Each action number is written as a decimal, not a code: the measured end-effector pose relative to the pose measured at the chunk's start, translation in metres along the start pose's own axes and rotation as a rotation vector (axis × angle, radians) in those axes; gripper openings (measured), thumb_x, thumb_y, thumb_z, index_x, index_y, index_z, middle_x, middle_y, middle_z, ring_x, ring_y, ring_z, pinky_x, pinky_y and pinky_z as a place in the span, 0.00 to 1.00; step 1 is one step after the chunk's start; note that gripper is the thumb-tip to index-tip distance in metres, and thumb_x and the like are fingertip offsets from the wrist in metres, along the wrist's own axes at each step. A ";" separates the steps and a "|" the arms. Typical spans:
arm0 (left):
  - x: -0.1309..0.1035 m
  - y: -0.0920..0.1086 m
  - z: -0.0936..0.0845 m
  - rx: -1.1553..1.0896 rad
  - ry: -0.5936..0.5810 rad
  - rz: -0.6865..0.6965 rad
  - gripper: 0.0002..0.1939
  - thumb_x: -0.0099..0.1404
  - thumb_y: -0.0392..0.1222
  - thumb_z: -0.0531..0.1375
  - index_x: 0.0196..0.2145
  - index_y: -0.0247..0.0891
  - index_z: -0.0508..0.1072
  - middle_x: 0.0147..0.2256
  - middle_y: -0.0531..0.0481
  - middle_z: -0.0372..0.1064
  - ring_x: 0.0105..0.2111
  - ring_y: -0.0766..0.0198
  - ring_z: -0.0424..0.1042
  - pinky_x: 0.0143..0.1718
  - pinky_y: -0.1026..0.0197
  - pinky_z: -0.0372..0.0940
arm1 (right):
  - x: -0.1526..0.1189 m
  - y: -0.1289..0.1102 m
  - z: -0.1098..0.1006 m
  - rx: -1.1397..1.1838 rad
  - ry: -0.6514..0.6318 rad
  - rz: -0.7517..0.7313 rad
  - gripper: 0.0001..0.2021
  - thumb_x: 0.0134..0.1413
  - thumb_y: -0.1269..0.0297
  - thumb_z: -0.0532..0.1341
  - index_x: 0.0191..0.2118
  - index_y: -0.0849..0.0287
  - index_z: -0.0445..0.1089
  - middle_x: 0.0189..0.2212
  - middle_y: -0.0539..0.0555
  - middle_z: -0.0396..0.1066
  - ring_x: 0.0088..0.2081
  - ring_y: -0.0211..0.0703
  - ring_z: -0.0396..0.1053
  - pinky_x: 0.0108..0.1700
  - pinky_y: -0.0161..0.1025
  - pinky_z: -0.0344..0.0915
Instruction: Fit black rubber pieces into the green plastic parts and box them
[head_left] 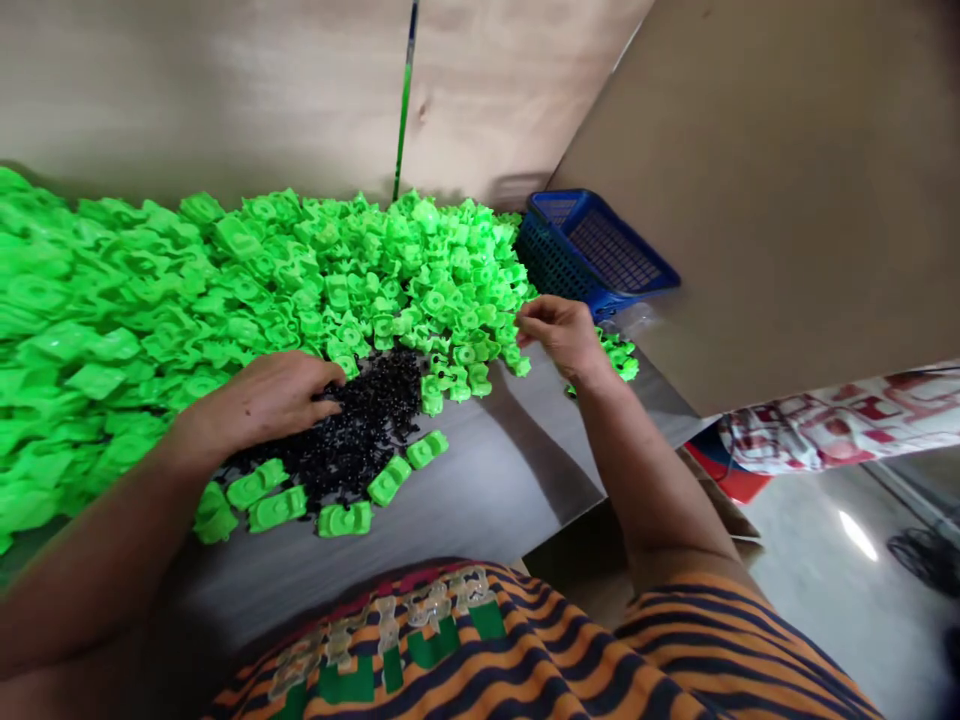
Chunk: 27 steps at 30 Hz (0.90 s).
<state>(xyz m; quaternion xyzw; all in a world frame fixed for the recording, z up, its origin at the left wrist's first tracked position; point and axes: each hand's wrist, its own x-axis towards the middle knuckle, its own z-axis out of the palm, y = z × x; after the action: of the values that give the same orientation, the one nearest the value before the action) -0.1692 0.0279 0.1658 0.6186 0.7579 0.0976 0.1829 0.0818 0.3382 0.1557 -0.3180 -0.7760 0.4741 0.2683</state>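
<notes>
My left hand (274, 402) is at the left edge of a heap of small black plastic parts (367, 425). Its thumb and forefinger are a little apart, with black bits showing between them. My right hand (559, 330) hovers by the right end of a big pile of bright green plastic toy car bodies (420, 265). Its fingers are curled together in a pinch; whatever lies between them is too small to make out. Several green car bodies lie in front of the black heap, among them one car body (345, 519) nearest me.
A blue plastic basket (600, 250) stands tilted at the back right, against a board wall (750, 200). More green pieces (619, 355) lie beside my right wrist. The grey table (480, 470) ends at its front edge near my striped shirt. Patterned cloth (847, 420) hangs at the right.
</notes>
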 end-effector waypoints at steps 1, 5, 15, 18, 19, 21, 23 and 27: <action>0.001 0.000 0.001 0.015 -0.034 0.002 0.13 0.66 0.48 0.60 0.42 0.44 0.83 0.37 0.43 0.82 0.35 0.48 0.78 0.36 0.54 0.63 | -0.004 0.009 -0.010 -0.017 0.071 0.022 0.05 0.49 0.69 0.67 0.28 0.57 0.70 0.21 0.48 0.69 0.23 0.35 0.68 0.29 0.36 0.68; 0.005 0.000 0.000 0.035 -0.062 -0.016 0.13 0.67 0.49 0.59 0.41 0.45 0.82 0.34 0.43 0.81 0.33 0.49 0.77 0.34 0.55 0.61 | -0.037 0.028 -0.013 -0.145 0.041 -0.019 0.05 0.55 0.64 0.67 0.34 0.58 0.73 0.26 0.51 0.72 0.27 0.38 0.68 0.32 0.38 0.67; -0.009 0.007 -0.006 0.228 -0.178 -0.003 0.16 0.71 0.44 0.57 0.48 0.41 0.82 0.43 0.38 0.83 0.43 0.44 0.81 0.41 0.52 0.67 | -0.067 -0.009 0.079 -0.986 -0.387 -0.318 0.14 0.64 0.63 0.64 0.52 0.61 0.76 0.55 0.67 0.73 0.58 0.62 0.62 0.58 0.55 0.61; -0.023 0.006 0.004 0.214 -0.138 -0.083 0.18 0.73 0.43 0.56 0.54 0.40 0.81 0.50 0.39 0.82 0.50 0.44 0.81 0.48 0.52 0.70 | -0.059 -0.006 0.086 -1.014 -0.395 -0.310 0.11 0.65 0.65 0.62 0.50 0.60 0.77 0.55 0.67 0.72 0.57 0.61 0.62 0.56 0.53 0.61; -0.027 0.007 0.008 0.229 -0.126 -0.108 0.19 0.74 0.42 0.55 0.56 0.38 0.80 0.52 0.39 0.81 0.53 0.44 0.80 0.50 0.51 0.70 | -0.058 -0.003 0.086 -0.994 -0.382 -0.323 0.10 0.65 0.66 0.62 0.48 0.60 0.77 0.55 0.66 0.72 0.57 0.61 0.62 0.56 0.53 0.61; -0.031 0.009 0.015 0.279 -0.116 -0.151 0.20 0.76 0.41 0.53 0.58 0.35 0.78 0.54 0.37 0.79 0.55 0.43 0.78 0.52 0.49 0.71 | -0.056 0.001 0.082 -0.938 -0.334 -0.382 0.08 0.65 0.66 0.61 0.46 0.58 0.76 0.53 0.64 0.73 0.55 0.60 0.63 0.55 0.54 0.62; -0.032 0.012 0.020 0.319 -0.114 -0.167 0.21 0.77 0.40 0.52 0.59 0.33 0.78 0.53 0.35 0.77 0.56 0.43 0.77 0.53 0.48 0.72 | -0.054 0.004 0.071 -0.909 -0.233 -0.466 0.07 0.64 0.65 0.61 0.45 0.56 0.76 0.51 0.63 0.73 0.54 0.60 0.64 0.55 0.55 0.62; -0.031 0.015 0.029 0.353 -0.056 -0.123 0.20 0.75 0.33 0.52 0.56 0.34 0.80 0.50 0.34 0.74 0.55 0.44 0.75 0.48 0.49 0.74 | -0.045 0.017 0.026 -1.011 0.071 -0.491 0.08 0.63 0.63 0.60 0.45 0.54 0.75 0.50 0.65 0.72 0.54 0.64 0.62 0.52 0.59 0.62</action>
<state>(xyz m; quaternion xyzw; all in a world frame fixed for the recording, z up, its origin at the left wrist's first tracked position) -0.1388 -0.0014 0.1498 0.5959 0.7944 -0.0654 0.0981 0.0972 0.2957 0.1242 -0.2328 -0.9483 -0.0439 0.2111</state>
